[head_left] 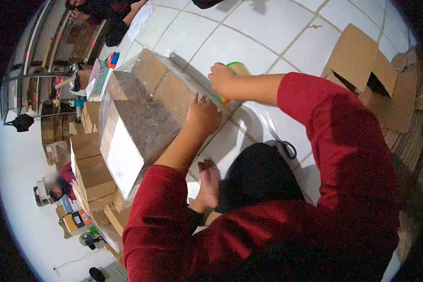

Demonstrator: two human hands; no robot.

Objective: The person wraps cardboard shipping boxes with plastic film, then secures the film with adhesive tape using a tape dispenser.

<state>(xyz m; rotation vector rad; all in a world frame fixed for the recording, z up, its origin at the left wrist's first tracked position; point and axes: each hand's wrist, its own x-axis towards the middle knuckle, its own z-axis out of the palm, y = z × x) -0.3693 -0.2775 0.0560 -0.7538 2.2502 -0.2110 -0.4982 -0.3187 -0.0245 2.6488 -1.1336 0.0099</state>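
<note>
A large cardboard box [169,91] wrapped in clear plastic film stands on the tiled floor, a white sheet [123,157] on its side. My left hand [204,113] rests on the box's near edge, fingers apart, holding nothing. Just beyond the box edge, my right hand [222,81] is closed on a tape roll [238,69] with a green rim, beside the box. Scissors with black handles [279,136] lie on the floor near my knee.
An open cardboard box [355,61] stands at the right beside stacked flat cardboard [409,160]. More boxes [91,164] are at the left. One person [103,14] is at the top left, another person [66,181] further left. My bare foot [209,185] is near the wrapped box.
</note>
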